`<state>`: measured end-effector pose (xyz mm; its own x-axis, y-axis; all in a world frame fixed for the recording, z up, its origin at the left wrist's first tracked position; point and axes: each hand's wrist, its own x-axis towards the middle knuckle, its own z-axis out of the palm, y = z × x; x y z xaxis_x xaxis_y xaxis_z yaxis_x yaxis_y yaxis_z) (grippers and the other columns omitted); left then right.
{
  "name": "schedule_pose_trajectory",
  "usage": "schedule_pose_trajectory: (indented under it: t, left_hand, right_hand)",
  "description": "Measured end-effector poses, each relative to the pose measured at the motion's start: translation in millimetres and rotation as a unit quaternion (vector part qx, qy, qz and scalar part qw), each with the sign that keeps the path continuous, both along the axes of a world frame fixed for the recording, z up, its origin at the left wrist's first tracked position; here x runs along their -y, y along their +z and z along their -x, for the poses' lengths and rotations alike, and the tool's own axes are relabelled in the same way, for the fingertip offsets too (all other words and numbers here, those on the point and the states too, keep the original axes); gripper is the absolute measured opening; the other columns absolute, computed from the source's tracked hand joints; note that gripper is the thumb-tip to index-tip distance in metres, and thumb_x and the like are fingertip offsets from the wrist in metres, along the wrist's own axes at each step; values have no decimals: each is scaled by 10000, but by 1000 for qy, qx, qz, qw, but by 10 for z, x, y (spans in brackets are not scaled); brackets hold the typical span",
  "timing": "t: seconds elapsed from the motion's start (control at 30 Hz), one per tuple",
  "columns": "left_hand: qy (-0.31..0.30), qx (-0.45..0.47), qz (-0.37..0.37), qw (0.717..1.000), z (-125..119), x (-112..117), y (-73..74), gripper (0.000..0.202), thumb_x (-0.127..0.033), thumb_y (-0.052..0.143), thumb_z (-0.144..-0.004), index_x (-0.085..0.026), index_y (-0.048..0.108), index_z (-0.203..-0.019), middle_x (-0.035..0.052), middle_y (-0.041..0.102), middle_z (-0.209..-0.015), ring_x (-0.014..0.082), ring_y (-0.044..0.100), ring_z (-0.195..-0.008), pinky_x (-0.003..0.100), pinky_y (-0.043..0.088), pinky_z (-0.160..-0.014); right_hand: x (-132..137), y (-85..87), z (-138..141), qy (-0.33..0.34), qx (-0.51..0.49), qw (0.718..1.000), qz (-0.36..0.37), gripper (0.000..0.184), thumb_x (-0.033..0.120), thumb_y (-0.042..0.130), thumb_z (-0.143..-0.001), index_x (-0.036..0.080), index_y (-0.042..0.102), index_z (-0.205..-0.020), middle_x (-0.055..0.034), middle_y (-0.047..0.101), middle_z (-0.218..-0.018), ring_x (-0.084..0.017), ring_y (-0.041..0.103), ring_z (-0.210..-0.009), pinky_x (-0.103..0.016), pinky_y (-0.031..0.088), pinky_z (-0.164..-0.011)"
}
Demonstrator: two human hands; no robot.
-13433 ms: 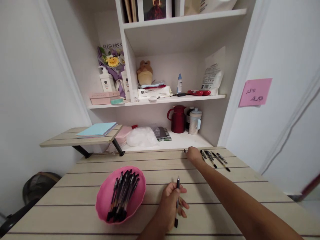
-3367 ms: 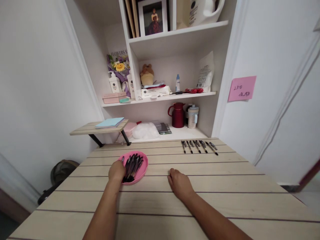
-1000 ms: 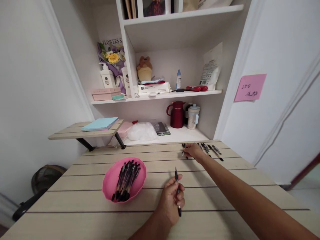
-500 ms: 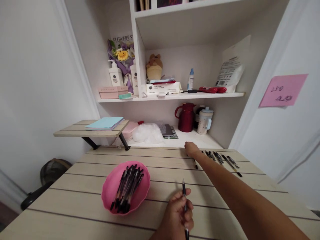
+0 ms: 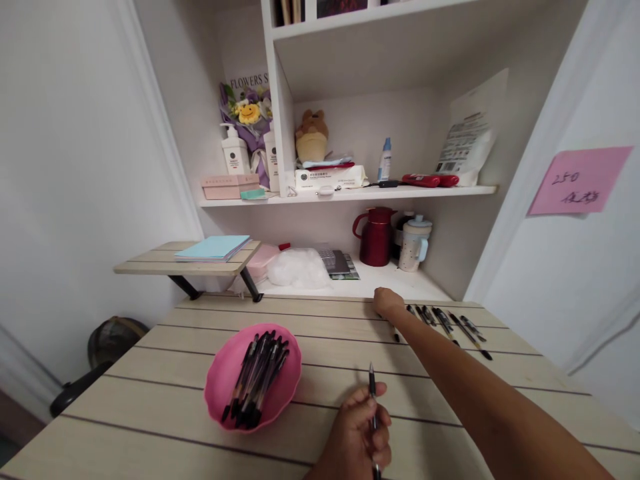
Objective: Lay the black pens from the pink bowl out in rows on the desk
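Observation:
My left hand (image 5: 357, 427), low in the middle of the head view, is closed around a dark pen (image 5: 373, 381). That pen stands almost lengthwise, with its pointed tip up. Farther off, near the desk's back edge, my right hand (image 5: 389, 303) is closed and low over the wood. One end of another pen (image 5: 395, 331) shows from under it; the fingertips are hidden, so I cannot tell what they grip. Several black pens (image 5: 443, 317) lie in a row to its right. A pink bowl (image 5: 213, 380) on the left holds a heap of similar pens (image 5: 256, 380).
At the back left stands a small raised shelf (image 5: 150, 259) bearing blue paper (image 5: 215, 247). Behind the desk are a plastic bag (image 5: 300, 268), a red jug (image 5: 376, 237) and a lidded cup (image 5: 415, 243). A pink note (image 5: 580, 180) is stuck to the right wall.
The whole view has shifted slightly, moving everything a little to the right. Both hands keep nearly the same places on the desk, and the left still grips its pen.

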<state>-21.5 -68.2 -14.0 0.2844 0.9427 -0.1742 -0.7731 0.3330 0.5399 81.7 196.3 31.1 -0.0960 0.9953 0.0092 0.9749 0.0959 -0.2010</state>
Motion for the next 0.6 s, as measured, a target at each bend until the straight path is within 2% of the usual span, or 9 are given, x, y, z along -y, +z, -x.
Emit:
schedule_pose_trajectory:
  t: [0.27, 0.43, 0.53, 0.6]
  left_hand:
    - [7, -15, 29, 999, -17, 29, 92, 338, -270, 637, -685, -171, 569, -1001, -11, 548, -646, 25, 365, -387, 190, 111, -379]
    - [9, -22, 34, 999, -11, 38, 96, 364, -266, 640, -674, -168, 559, -1015, -9, 548, -653, 28, 368, -389, 193, 124, -383]
    - [28, -31, 41, 998, -23, 48, 91, 365, -305, 623, -703, -165, 556, -1033, -8, 545, -660, 24, 361, -392, 187, 130, -388]
    - [42, -32, 44, 998, -34, 55, 94, 364, -345, 611, -719, -164, 560, -1031, -11, 538, -654, 22, 351, -390, 183, 131, -388]
  right_hand:
    - [42, 29, -85, 11, 6, 1000, -16, 311, 115, 549, -696, 104, 644, -992, -170, 646, -1020, -211, 607, -953, -255, 436, -775]
    - [102, 148, -73, 15, -2, 999, -36, 299, 125, 487, -739, 96, 648, -988, -182, 647, -1012, -218, 609, -929, -269, 431, -751]
    - [254, 218, -121, 37, -13, 998, -44, 280, 187, 433, -791, 139, 670, -932, -135, 671, -961, -191, 614, -895, -242, 421, -742]
    - [436, 202, -198, 52, -16, 998, -40, 282, 234, 411, -811, 170, 682, -855, -97, 689, -881, -171, 624, -844, -223, 419, -715]
